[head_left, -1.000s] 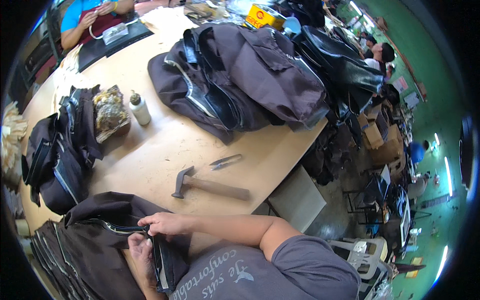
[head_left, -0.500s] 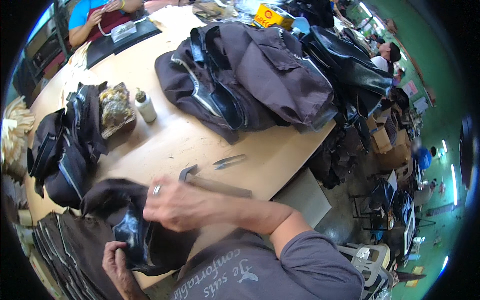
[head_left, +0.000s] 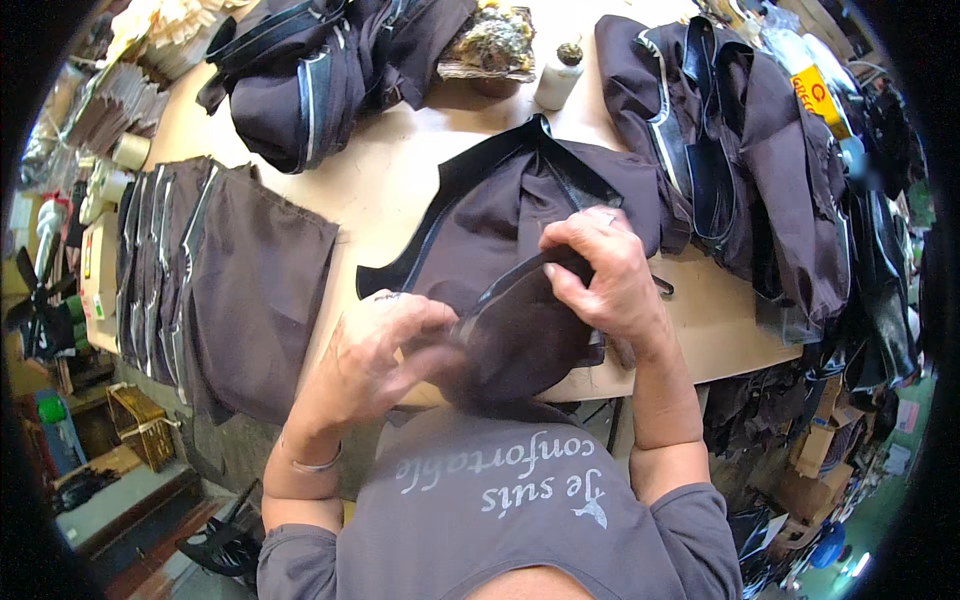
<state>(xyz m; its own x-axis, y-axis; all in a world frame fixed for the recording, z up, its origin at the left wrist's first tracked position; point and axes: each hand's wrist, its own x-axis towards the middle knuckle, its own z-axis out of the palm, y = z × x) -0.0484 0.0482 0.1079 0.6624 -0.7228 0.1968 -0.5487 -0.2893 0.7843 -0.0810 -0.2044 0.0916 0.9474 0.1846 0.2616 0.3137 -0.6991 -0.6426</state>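
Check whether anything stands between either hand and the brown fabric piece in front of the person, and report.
Nothing visible does. The right hand grips the raised edge of the brown fabric piece, and the left hand is at its left side with no object between; blur hides that hand's exact finger contact.

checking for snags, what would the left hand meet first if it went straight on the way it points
Probably the dark brown cloth just ahead of the left hand; blur and depth leave it unclear whether they touch.
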